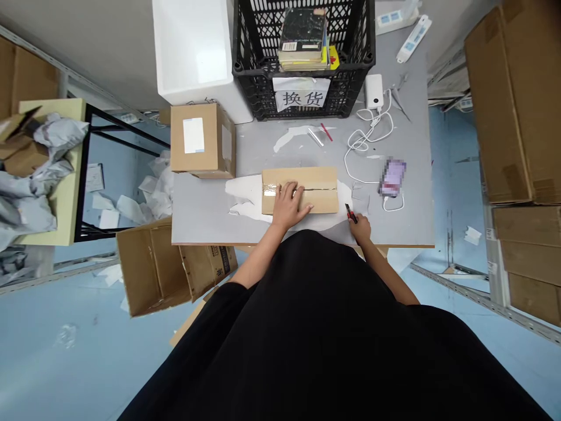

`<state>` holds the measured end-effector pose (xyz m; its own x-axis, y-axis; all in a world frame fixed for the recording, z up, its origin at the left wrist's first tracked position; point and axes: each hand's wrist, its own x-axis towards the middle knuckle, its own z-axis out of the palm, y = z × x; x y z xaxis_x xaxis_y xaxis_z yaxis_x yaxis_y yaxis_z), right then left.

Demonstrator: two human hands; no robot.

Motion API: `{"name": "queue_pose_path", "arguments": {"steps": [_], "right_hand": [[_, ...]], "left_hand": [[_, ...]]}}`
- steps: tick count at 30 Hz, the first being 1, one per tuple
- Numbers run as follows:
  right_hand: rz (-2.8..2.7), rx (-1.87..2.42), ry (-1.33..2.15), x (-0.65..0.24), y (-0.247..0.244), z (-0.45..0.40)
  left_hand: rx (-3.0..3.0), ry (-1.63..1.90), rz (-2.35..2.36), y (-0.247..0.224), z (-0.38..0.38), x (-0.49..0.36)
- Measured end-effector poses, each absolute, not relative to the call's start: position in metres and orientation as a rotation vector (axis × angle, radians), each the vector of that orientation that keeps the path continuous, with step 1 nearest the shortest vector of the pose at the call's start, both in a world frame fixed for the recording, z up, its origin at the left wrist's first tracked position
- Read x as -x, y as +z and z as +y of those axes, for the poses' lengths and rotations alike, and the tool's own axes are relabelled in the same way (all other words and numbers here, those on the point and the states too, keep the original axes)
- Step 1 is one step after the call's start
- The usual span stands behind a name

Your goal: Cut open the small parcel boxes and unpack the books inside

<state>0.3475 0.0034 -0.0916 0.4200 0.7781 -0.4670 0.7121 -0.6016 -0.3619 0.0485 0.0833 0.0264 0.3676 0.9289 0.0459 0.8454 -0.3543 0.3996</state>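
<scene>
In the head view a flat brown cardboard box (319,202) lies on the table, with a dark seam along its top and clear tape at its left end. My left hand (287,207) rests on the box with its fingers spread, pressing on the top left of the middle. Just off the box's right end, my right hand (360,228) is closed round a red and black utility knife (350,214), which points up and to the left. Torn white paper (243,190) spreads under the box on both sides.
A taped carton (214,140) stands at the table's left, before a white bin (193,52). Behind is a black crate (258,96) holding books (302,41). To the right lie a phone (392,177), white cables (362,140) and tweezers (400,102). An open carton (158,269) is below left.
</scene>
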Motion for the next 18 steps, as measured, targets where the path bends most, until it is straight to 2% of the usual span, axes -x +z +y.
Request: {"name": "queue_pose_path", "arguments": {"steps": [6,9,15,18], "right_hand": [[-1.37,2.589,1.003,-0.343,-0.097,0.011],[-1.421,2.506,0.865,-0.341,-0.087,0.022],[-1.786,1.792,0.585,-0.309,-0.018,0.054],[-2.031,1.629,0.495,-0.291,0.02,0.065]], "left_hand": [[-2.338,0.356,1.554,0.037,0.078,-0.007],[-2.336,0.305,1.532,0.042,0.082,-0.003],[-2.354,0.207,1.493,0.052,0.096,0.001],[-2.351,0.162,1.529,0.057,0.098,0.008]]}}
